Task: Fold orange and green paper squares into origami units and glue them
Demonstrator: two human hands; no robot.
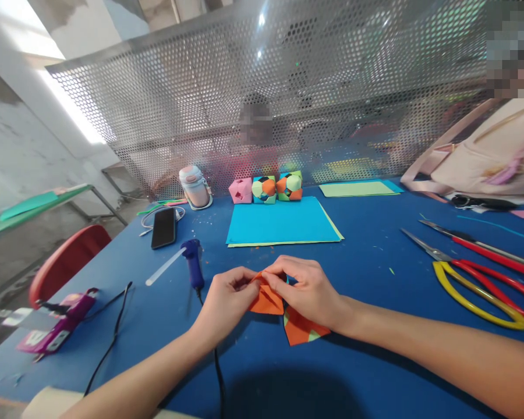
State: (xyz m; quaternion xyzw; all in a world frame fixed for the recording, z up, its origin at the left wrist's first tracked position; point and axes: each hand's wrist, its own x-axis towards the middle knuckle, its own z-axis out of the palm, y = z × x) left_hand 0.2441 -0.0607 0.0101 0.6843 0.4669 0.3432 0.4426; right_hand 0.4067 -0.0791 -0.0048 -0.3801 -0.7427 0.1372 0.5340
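Both of my hands meet over the blue table point(367, 273) near its front edge. My left hand point(227, 302) and my right hand point(308, 291) pinch a folded orange paper piece point(266, 299) between their fingertips. A second folded piece, orange with a green patch point(303, 329), lies on the table under my right hand. A blue glue gun point(194, 265) with a clear glue stick lies just left of my left hand, and its black cord runs under my left wrist.
Cyan and yellow paper sheets point(283, 224) lie in the middle, with a pink paper cube point(241, 191) and two multicoloured paper balls point(276, 187) behind. A phone point(163, 227) and small bottle point(195, 186) sit left. Scissors point(480, 276) lie right. A perforated metal screen point(288, 87) backs the table.
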